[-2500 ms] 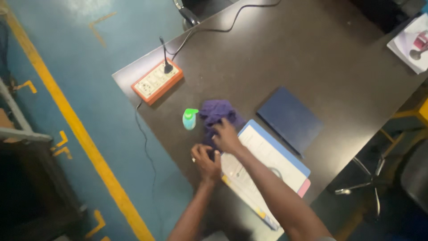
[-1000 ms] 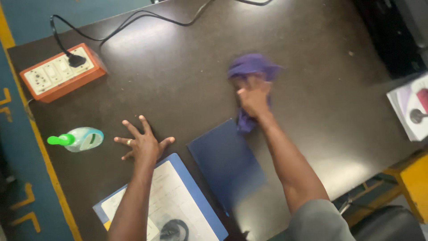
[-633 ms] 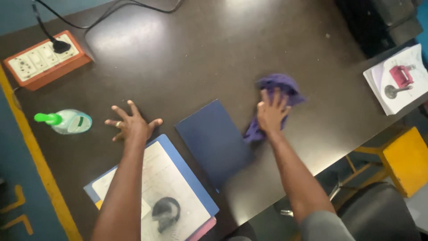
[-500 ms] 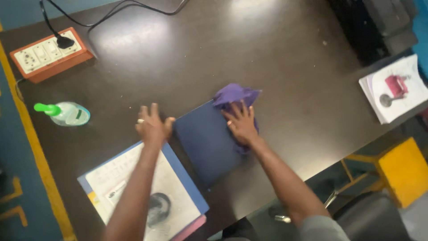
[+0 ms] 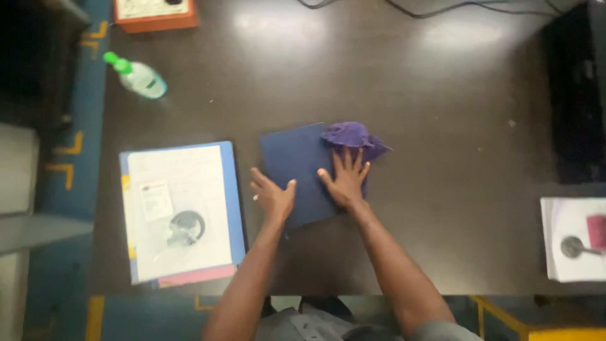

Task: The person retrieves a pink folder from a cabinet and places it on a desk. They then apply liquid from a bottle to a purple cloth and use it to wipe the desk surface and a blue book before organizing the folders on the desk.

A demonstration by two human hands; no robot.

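My right hand (image 5: 345,180) lies flat, fingers spread, on a crumpled purple cloth (image 5: 353,136) that overlaps the right edge of a dark blue folder (image 5: 293,161) on the dark table (image 5: 404,82). My left hand (image 5: 273,196) presses with open fingers on the lower left corner of the same folder. Neither hand grips anything.
A blue folder with white printed sheets (image 5: 180,211) lies at the left. A clear bottle with a green cap (image 5: 137,76) lies on its side near an orange power strip (image 5: 154,12) at the back left. A stack of papers (image 5: 574,239) sits at the right edge.
My right hand has kept the purple cloth at the blue folder's right edge. My left hand moved onto the folder's lower left corner. The view swung round, now facing the table squarely.
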